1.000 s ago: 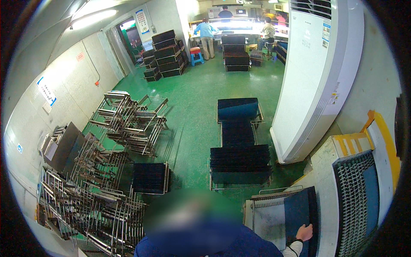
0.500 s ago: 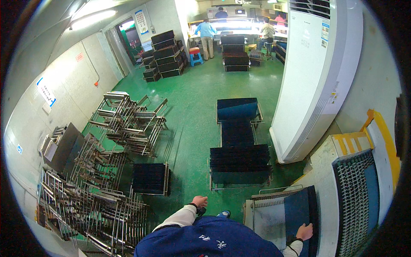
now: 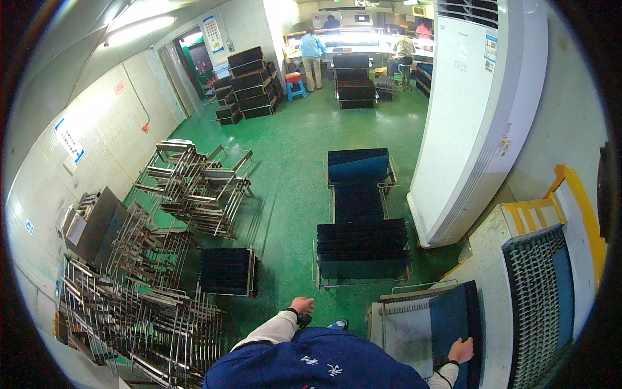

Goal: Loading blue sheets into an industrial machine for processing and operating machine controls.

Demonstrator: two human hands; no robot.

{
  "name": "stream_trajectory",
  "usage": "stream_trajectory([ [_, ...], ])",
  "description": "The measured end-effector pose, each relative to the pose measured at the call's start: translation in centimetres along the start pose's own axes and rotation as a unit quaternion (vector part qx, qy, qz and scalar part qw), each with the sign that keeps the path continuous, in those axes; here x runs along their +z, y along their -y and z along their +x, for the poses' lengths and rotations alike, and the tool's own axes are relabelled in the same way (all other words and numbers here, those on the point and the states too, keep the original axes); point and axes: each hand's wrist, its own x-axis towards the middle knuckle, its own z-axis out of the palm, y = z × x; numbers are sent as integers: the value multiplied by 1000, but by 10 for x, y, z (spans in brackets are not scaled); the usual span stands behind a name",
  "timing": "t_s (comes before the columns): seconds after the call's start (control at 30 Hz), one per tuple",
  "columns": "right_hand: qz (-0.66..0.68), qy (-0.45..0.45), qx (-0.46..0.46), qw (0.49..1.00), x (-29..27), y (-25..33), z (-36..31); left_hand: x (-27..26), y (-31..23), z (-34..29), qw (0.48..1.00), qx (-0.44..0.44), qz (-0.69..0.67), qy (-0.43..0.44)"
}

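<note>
My right hand (image 3: 461, 350) is closed over the edge of dark blue flat panels (image 3: 448, 318) that stand in a metal rack (image 3: 414, 293) at the lower right. Its curled fingers hide what they hold, if anything. A pale, empty-looking face (image 3: 405, 330) of the rack shows left of the panels. My left hand (image 3: 302, 305) hangs in front of me over the green floor, its fingers curled in and nothing visible in them. Nearest to that hand, a rack of dark panels (image 3: 227, 271) stands to the left and another loaded rack (image 3: 363, 249) ahead to the right.
Bare metal racks (image 3: 149, 324) are piled along the left wall, with more (image 3: 194, 185) farther on. A tall white cabinet unit (image 3: 479, 117) stands at the right, beside a machine with a slatted belt (image 3: 541, 305). At the back, people (image 3: 312, 52) work at a lit bench.
My hands and the racks keep their places. The person in light blue at the back bench has shifted slightly to the right.
</note>
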Motion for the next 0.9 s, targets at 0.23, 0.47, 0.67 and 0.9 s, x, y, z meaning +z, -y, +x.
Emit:
stream_trajectory([
  [0.23, -5, 5, -8, 1000, -7, 2, -2, 3, 0, -3, 1000, 7, -5, -7],
  [0.47, 2, 6, -4, 1000, -7, 3, -1, 0, 1, -1, 1000, 7, -2, -4],
  [0.67, 5, -4, -7, 1000, -4, 1, -1, 0, 3, 3, 1000, 1, 1, -2],
  [0.9, 4, -4, -13, 1000, 4, -4, 0, 1, 3, -1, 1000, 6, -14, -1],
])
